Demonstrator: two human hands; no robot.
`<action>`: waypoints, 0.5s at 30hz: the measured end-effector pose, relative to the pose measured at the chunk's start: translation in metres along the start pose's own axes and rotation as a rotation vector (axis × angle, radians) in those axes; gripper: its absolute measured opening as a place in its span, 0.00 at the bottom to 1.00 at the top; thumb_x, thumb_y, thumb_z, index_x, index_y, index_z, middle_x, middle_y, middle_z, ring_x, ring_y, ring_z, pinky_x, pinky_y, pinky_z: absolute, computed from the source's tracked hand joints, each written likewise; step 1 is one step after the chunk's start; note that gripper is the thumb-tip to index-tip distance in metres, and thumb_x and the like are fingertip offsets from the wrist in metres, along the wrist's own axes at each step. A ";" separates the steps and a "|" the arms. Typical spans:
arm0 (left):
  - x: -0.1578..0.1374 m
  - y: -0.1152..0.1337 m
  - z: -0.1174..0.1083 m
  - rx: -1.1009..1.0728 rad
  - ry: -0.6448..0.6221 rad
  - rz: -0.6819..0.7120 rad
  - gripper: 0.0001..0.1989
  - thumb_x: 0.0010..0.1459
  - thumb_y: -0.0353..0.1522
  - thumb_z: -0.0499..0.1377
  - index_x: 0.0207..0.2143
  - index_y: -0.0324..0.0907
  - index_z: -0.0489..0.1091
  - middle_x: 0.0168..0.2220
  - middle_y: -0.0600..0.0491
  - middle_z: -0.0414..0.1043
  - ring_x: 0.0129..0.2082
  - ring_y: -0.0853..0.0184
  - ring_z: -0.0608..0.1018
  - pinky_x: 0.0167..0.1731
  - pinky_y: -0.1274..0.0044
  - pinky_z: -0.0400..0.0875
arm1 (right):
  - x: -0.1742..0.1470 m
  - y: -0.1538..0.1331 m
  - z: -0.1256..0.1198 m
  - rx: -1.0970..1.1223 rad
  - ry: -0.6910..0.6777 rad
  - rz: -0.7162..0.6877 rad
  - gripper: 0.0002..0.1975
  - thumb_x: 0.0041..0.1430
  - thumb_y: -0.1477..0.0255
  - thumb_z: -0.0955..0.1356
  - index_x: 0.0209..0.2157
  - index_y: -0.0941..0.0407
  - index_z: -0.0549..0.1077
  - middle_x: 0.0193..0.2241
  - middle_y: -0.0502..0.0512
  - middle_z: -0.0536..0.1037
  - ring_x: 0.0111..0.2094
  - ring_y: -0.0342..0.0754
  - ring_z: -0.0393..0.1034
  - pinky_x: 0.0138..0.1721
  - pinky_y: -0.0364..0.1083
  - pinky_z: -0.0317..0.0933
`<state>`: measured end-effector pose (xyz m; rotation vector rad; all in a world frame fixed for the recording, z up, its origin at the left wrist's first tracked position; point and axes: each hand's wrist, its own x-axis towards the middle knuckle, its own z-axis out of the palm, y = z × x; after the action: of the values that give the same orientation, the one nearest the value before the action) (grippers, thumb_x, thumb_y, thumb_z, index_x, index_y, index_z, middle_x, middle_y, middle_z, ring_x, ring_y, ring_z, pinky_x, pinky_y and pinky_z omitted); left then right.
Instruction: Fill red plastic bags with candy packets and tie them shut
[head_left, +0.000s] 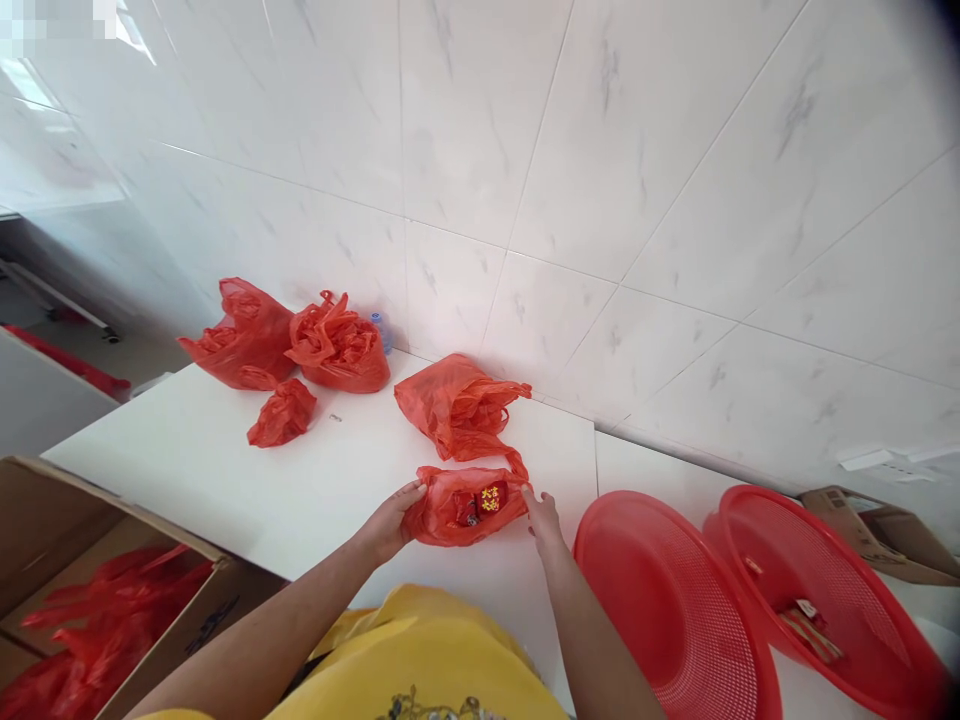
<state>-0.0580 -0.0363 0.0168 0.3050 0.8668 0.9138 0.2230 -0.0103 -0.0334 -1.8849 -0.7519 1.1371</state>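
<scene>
A red plastic bag (pixel 450 533) lies on the white table in front of me, its mouth spread wide. Inside it shows a small dark red packet (pixel 492 497) with gold characters, beside other small items I cannot make out. My left hand (pixel 397 518) pinches the bag's left edge between thumb and fingers. At the opposite edge, my right hand (pixel 543 515) grips the plastic near the handle. Just behind, another red plastic bag (pixel 450 400) lies crumpled, close to the held bag's upper right corner.
Full red bags (pixel 251 335) and a small knotted bag (pixel 283 412) sit at the back left, near a bottle (pixel 381 332). Two red baskets (pixel 645 560) stand at right, one with a few items. A cardboard box (pixel 214 610) of red bags is at lower left; another box (pixel 885 530) is far right.
</scene>
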 end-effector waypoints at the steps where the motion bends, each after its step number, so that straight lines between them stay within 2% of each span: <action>1: -0.001 0.001 0.001 0.006 -0.011 0.000 0.15 0.54 0.35 0.65 0.44 0.41 0.71 0.40 0.50 0.79 0.35 0.65 0.81 0.36 0.76 0.75 | 0.000 0.000 0.002 0.043 -0.042 0.029 0.32 0.41 0.50 0.70 0.42 0.59 0.70 0.43 0.67 0.77 0.45 0.58 0.72 0.39 0.53 0.67; 3: -0.002 0.004 0.004 0.013 -0.026 0.005 0.16 0.54 0.34 0.66 0.45 0.41 0.71 0.40 0.50 0.79 0.35 0.65 0.81 0.37 0.75 0.76 | -0.003 -0.004 0.002 0.141 -0.133 0.060 0.25 0.39 0.53 0.72 0.34 0.57 0.71 0.33 0.60 0.78 0.36 0.54 0.74 0.34 0.50 0.67; 5: -0.002 0.007 0.005 0.006 -0.025 0.019 0.15 0.53 0.33 0.66 0.44 0.41 0.71 0.40 0.51 0.79 0.35 0.65 0.81 0.36 0.76 0.76 | -0.009 -0.016 -0.002 0.234 -0.207 0.039 0.21 0.37 0.57 0.73 0.29 0.56 0.70 0.28 0.55 0.77 0.32 0.50 0.72 0.33 0.48 0.67; 9: 0.001 0.016 0.005 -0.013 -0.031 0.067 0.17 0.50 0.28 0.67 0.44 0.42 0.71 0.38 0.52 0.79 0.34 0.66 0.81 0.36 0.76 0.76 | -0.031 -0.051 -0.022 0.364 -0.331 -0.056 0.19 0.38 0.60 0.75 0.30 0.54 0.70 0.30 0.50 0.76 0.30 0.45 0.69 0.34 0.45 0.65; 12: 0.005 0.020 0.005 -0.002 -0.052 0.090 0.20 0.50 0.28 0.67 0.46 0.42 0.70 0.40 0.51 0.79 0.35 0.66 0.81 0.37 0.77 0.75 | -0.051 -0.073 -0.036 0.310 -0.440 -0.167 0.17 0.42 0.59 0.75 0.29 0.55 0.70 0.28 0.49 0.73 0.28 0.43 0.65 0.33 0.44 0.62; 15: 0.007 0.020 0.007 0.040 -0.059 0.088 0.21 0.50 0.30 0.68 0.47 0.41 0.70 0.40 0.49 0.79 0.35 0.66 0.81 0.37 0.76 0.75 | -0.068 -0.084 -0.044 0.224 -0.428 -0.254 0.16 0.47 0.59 0.73 0.26 0.55 0.69 0.25 0.48 0.69 0.27 0.42 0.61 0.31 0.43 0.59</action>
<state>-0.0619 -0.0173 0.0289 0.4058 0.8231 0.9651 0.2266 -0.0357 0.0802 -1.3316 -1.0182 1.4112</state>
